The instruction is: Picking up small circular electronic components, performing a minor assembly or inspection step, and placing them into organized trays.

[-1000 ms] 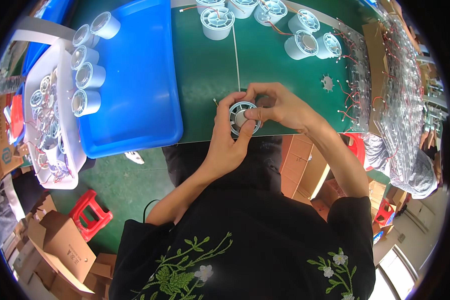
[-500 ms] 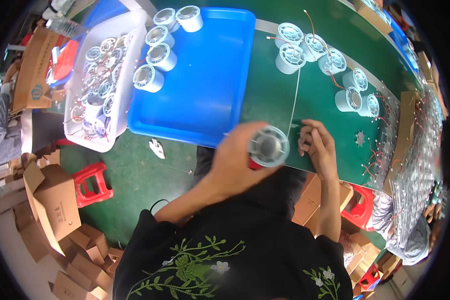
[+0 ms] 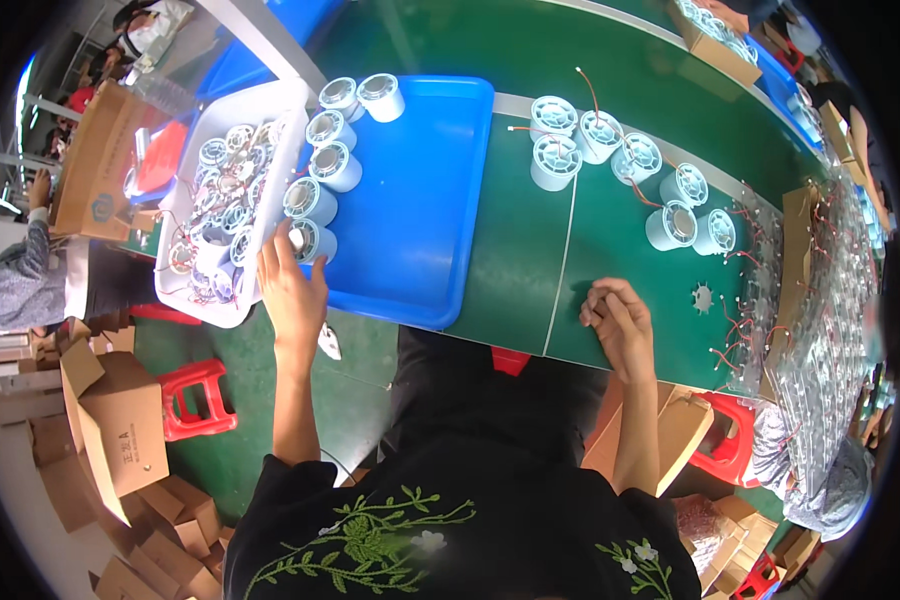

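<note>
My left hand (image 3: 292, 290) is at the near left corner of the blue tray (image 3: 410, 290), its fingers and thumb around a white cylindrical housing (image 3: 315, 243) with a ribbed round end. This housing is the nearest of a row of similar housings (image 3: 336, 166) along the tray's left side. My right hand (image 3: 622, 325) rests on the green table near its front edge, fingers curled in and nothing visible in them. Further back on the table stand several pale housings (image 3: 599, 136) with open spoked tops, some with thin red wires.
A white bin (image 3: 235, 310) full of wired round parts stands left of the tray. Clear-wrapped wired parts (image 3: 820, 330) are piled at the right, beside a cardboard strip. A small toothed disc (image 3: 702, 297) lies on the table. Cardboard boxes and a red stool (image 3: 198, 400) are at lower left.
My left hand has carried the housing from in front of me leftward to the tray's near left corner. The right hand stays curled on the table. The view has shifted slightly.
</note>
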